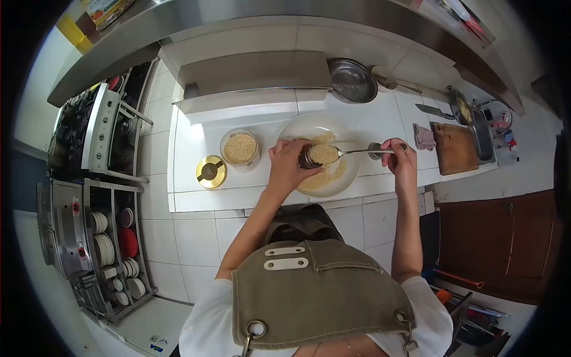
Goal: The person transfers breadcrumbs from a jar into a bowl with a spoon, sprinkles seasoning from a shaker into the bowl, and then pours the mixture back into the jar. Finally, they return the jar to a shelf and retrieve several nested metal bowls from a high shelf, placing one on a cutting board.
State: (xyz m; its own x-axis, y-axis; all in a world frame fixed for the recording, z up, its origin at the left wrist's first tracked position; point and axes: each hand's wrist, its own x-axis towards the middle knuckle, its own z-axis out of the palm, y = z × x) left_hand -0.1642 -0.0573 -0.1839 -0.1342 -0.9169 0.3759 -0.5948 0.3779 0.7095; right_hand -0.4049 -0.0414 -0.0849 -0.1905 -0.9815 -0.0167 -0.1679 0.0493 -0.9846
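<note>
My left hand grips a small dark jar tilted over a white plate that holds a heap of tan crumbs. A metal spoon loaded with crumbs rests at the jar's mouth, and my right hand holds its handle. Both hands hover above the plate on the white tiled counter.
An open glass jar of crumbs stands left of the plate, its gold lid beside it. A steel bowl, a knife, a wooden board and a pan lie to the right. A stove and a dish rack stand at the left.
</note>
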